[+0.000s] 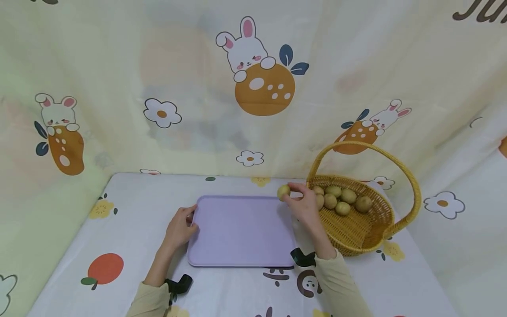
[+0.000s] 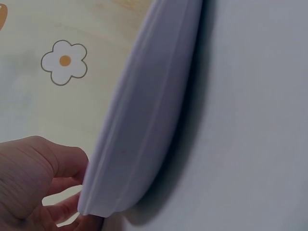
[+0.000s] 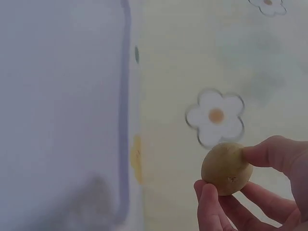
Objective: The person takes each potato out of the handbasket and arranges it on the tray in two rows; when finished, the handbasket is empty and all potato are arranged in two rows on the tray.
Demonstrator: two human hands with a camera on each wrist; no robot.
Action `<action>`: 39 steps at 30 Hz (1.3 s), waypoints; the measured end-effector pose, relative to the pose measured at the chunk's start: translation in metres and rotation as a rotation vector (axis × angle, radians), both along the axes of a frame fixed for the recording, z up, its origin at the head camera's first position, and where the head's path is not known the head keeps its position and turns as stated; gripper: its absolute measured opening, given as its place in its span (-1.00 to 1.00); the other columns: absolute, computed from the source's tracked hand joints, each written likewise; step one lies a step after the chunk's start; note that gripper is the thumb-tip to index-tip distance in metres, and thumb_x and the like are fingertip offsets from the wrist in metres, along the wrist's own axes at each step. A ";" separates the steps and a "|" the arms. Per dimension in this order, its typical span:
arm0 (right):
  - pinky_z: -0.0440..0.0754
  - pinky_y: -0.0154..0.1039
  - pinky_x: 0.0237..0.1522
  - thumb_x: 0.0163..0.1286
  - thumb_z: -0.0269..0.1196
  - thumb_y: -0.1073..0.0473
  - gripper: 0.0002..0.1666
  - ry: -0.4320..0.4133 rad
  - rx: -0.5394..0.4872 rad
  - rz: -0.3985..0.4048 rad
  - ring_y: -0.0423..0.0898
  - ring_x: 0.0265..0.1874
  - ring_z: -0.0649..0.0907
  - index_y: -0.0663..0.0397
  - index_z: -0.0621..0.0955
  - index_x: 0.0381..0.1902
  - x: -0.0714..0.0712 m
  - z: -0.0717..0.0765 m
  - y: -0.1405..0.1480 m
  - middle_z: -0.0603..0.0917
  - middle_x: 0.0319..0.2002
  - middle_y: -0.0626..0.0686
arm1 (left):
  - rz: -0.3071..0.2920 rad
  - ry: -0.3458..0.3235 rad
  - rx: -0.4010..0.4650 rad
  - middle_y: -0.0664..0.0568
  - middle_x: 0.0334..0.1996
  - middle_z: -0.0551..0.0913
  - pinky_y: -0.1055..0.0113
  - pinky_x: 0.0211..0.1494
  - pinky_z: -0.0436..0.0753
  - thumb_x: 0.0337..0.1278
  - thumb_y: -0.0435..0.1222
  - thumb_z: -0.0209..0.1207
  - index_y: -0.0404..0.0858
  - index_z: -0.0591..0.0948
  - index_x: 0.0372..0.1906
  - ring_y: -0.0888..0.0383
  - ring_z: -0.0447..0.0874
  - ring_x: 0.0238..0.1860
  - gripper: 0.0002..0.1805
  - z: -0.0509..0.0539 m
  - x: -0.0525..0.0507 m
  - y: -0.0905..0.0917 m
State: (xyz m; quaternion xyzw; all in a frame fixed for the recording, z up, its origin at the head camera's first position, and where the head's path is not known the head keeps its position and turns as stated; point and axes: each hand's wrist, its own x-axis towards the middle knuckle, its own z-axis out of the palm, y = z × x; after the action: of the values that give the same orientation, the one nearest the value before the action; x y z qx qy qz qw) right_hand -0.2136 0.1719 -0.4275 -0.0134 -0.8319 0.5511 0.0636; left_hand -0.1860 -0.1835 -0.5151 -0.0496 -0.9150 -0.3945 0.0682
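Near the far right corner of the purple tray (image 1: 241,233), the person's right hand (image 1: 304,207) has its grip closed on a small potato (image 1: 283,193), pinched between thumb and fingertips, clear of the tray. At the left edge, by the far corner, the left hand (image 1: 180,228) grips the tray's rim. To the right of the tray, a wicker basket (image 1: 344,226) with a tall handle (image 1: 416,198) carries more potatoes (image 1: 342,208), gathered toward its far side. Tray and basket rest on the bench (image 1: 138,220), its white covering printed with fruit and flowers.
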 end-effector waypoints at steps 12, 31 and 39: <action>0.56 -0.32 -0.34 0.09 0.37 0.32 -0.52 -0.006 0.024 0.088 0.06 -0.33 0.69 0.32 0.65 0.03 -0.002 -0.037 -0.059 0.70 -0.11 0.25 | 0.002 -0.013 -0.007 -0.33 -0.03 0.54 0.04 -0.17 0.55 -0.11 -0.50 0.17 -0.47 0.48 0.27 -0.10 0.64 -0.18 -0.34 0.002 -0.001 0.003; 0.51 -0.14 -0.11 0.00 0.39 0.32 -0.56 -0.002 0.042 0.152 0.16 -0.09 0.62 0.35 0.68 -0.08 0.006 -0.063 -0.120 0.71 -0.20 0.22 | 0.025 -0.012 -0.009 -0.30 -0.03 0.55 0.08 -0.19 0.53 -0.15 -0.49 0.17 -0.45 0.50 0.26 -0.07 0.63 -0.21 -0.33 0.002 0.000 0.002; 0.49 0.01 0.03 -0.04 0.42 0.29 -0.54 0.010 0.102 0.147 0.12 -0.10 0.63 0.35 0.69 -0.11 0.006 -0.070 -0.136 0.71 -0.22 0.19 | 0.011 -0.026 -0.003 -0.29 0.00 0.55 0.11 -0.21 0.53 -0.16 -0.49 0.16 -0.45 0.50 0.26 -0.05 0.62 -0.20 -0.32 0.003 0.001 0.001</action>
State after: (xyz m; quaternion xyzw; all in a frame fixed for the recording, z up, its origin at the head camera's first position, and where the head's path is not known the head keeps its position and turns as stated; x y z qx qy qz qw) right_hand -0.2072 0.0362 -0.4977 0.0536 -0.8573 0.5113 0.0279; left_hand -0.1853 -0.1826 -0.5124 -0.0394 -0.9166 -0.3936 0.0584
